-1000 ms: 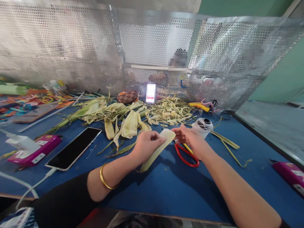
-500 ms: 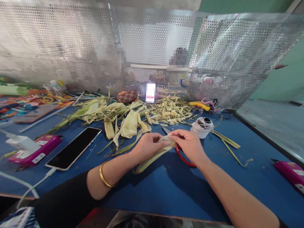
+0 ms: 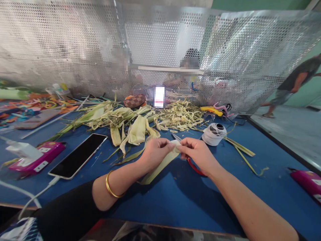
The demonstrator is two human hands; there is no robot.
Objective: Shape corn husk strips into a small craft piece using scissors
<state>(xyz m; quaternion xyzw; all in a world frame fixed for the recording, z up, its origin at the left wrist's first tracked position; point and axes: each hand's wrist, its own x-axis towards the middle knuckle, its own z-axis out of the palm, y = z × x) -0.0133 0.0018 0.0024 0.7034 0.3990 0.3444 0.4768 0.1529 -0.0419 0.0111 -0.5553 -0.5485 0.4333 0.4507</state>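
A pale green corn husk strip (image 3: 162,166) is stretched between my two hands above the blue table. My left hand (image 3: 155,152) pinches it near its upper end, thumb on top. At that end, the fingertips of my right hand (image 3: 197,150) grip the husk's edge. Below and behind my right hand lie scissors (image 3: 194,167) with red handles, partly covered by it; their blades point up and left. A spool of white string (image 3: 214,134) stands just beyond my right hand. Past my left hand is a heap of corn husks (image 3: 136,130).
Shredded husk bits (image 3: 185,115) are piled at the back. A phone (image 3: 79,155) on a cable and a purple power strip (image 3: 54,150) lie at left; another purple strip (image 3: 307,182) is at right. A perforated metal screen (image 3: 160,36) borders the table. A person (image 3: 298,78) walks beyond it.
My hands have turned the upper end of the husk slightly, so more of its face shows, and my fingertips have shifted along it. A walking person has come into view at right.
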